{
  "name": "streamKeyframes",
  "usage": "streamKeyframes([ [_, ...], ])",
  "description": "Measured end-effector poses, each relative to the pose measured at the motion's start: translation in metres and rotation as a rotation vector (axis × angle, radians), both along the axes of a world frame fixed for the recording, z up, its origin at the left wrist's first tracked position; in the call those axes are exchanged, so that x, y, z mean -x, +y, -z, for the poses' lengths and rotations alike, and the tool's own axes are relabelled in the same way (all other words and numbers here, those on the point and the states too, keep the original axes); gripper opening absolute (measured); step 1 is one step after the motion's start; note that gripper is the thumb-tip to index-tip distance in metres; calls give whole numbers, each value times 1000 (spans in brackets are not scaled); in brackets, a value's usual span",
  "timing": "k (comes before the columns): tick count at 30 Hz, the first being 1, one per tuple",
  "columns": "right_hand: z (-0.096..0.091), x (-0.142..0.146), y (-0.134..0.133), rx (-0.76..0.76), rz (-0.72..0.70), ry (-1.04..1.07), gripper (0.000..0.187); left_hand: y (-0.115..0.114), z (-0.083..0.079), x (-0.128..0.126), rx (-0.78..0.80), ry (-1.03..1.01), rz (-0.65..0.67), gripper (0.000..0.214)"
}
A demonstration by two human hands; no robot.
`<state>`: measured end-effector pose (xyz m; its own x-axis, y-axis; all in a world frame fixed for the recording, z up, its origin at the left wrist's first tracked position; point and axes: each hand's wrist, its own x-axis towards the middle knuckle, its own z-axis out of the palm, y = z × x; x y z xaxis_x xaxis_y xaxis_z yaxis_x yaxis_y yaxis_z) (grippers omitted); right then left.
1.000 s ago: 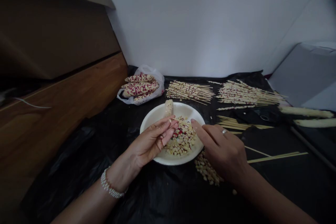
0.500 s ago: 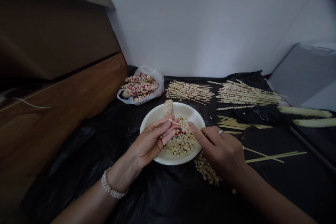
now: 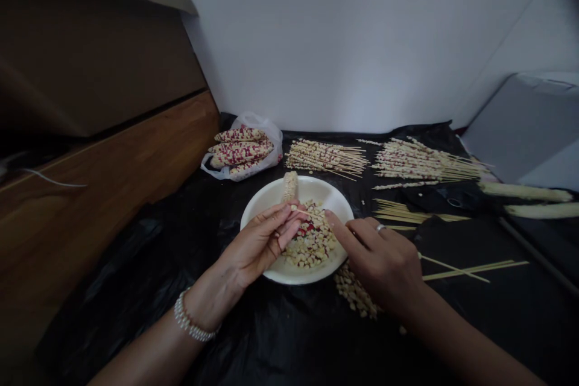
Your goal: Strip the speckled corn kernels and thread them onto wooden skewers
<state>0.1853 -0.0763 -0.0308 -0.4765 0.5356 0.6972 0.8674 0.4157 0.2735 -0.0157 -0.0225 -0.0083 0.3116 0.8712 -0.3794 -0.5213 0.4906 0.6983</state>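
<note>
A pale corn kernel [image 3: 294, 208] is pinched between the thumb and fingertips of my left hand [image 3: 260, 238], over the white bowl [image 3: 253, 217]. My right hand [image 3: 380, 253] grips a thin wooden skewer [image 3: 310, 213] near the bowl's right rim. The skewer's left end meets the kernel; whether it passes through is too small to tell. Loose cream and dark red corn kernels [image 3: 312, 247] lie in the bowl. A pale corn cob [image 3: 290, 186] leans on its far rim, its lower end hidden behind my left fingers.
Speckled corn cobs [image 3: 244, 148] sit in a plastic bag [image 3: 271, 132] at the back. Two bundles of kernel-covered skewers [image 3: 321, 155] [image 3: 411, 160] lie rightward, with bare skewers [image 3: 407, 211] nearer. A kernel pile [image 3: 355, 292] lies beside the bowl on black plastic sheeting [image 3: 280, 338].
My left fingers have shifted very slightly to the left with the kernel. My right hand and the skewer have hardly moved.
</note>
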Motion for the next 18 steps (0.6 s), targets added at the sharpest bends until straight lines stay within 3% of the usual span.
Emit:
streamKeyframes([
  [9,3,1,-2,45,8,25,52,-1,0,0,-23,21,7,17],
  [18,-5,3,-1,-59,-10,-7,37,1,0,-1,-10,44,-31,16],
])
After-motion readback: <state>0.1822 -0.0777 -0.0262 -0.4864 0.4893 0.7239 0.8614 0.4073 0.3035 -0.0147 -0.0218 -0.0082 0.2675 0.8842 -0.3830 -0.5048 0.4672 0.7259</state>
